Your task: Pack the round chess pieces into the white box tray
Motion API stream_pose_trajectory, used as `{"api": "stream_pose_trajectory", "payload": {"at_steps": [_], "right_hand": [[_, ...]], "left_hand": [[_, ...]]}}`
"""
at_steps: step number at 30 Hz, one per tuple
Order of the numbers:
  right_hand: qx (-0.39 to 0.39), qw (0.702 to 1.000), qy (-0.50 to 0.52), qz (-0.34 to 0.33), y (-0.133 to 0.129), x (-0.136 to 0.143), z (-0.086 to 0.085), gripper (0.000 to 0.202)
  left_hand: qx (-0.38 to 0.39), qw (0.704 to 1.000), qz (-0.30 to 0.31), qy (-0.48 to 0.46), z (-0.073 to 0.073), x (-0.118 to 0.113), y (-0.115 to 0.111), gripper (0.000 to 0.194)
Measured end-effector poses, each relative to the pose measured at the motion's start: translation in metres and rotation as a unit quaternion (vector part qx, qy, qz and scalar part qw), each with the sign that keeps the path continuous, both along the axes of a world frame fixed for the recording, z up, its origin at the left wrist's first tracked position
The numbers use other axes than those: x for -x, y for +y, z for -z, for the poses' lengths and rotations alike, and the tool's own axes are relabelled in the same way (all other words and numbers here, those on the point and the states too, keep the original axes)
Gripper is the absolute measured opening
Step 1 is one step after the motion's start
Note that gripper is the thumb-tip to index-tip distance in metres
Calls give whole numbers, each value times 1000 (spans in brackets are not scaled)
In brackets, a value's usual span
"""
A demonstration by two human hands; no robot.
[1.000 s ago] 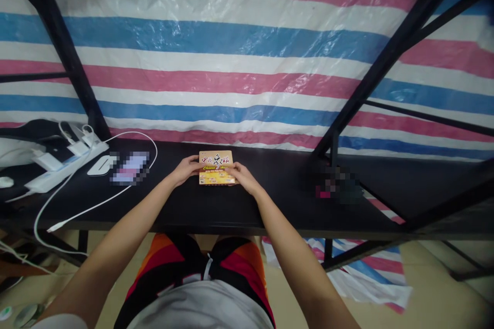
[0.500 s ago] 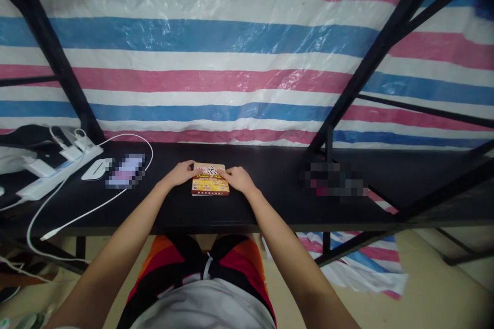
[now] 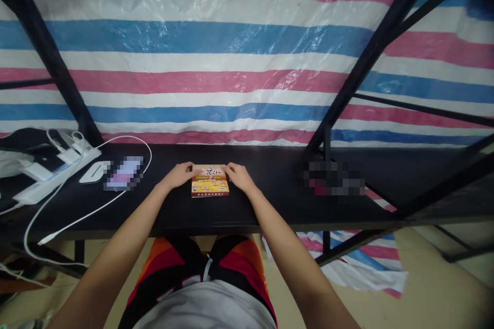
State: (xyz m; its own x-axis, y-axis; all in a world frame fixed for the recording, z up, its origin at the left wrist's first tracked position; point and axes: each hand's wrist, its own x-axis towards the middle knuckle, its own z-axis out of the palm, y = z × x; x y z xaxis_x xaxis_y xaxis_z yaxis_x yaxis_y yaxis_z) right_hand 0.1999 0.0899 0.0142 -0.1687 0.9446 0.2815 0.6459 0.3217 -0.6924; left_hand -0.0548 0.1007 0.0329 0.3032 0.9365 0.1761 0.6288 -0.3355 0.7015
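A small Chinese chess box (image 3: 210, 186), yellow with a dark red front edge and "Chinese chess" lettering, lies flat on the black table (image 3: 278, 195). My left hand (image 3: 179, 175) grips its left side, the thumb resting over the top left corner. From the opposite side my right hand (image 3: 238, 176) holds the upper right corner, its thumb also on the lid. The fingers behind the box's sides are partly hidden.
On the left lie a phone (image 3: 124, 172), a white flat device (image 3: 92, 172), a power strip (image 3: 57, 177) with plugs and a looping white cable (image 3: 83, 220). A blurred-out object (image 3: 335, 179) sits to the right by the black frame post (image 3: 327, 143). Striped sheeting (image 3: 216, 82) hangs behind.
Both thumbs have drawn slightly outward on the lid, baring more of its printed top. The box stays in place between my hands; the view has shifted a little.
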Motion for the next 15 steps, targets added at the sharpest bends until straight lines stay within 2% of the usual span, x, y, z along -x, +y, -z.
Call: {"api": "stream_pose_trajectory", "payload": {"at_steps": [5,10,13,15], "right_hand": [[11,999,31,-3,1,0,2,37],[7,999,44,-7,1,0,2,37],[8,999,44,-8,2,0,2,37],[10,999,44,-8,3,0,3,36]], "left_hand": [[-31,998,-41,-31,-6,-1,-4,41],[-112,990,-58,-60,-17,-5,-7,37],[-166,981,-64,-82,-35,-12,-16,34],[-220,967,-51,-121,-59,-19,-34,32]]}}
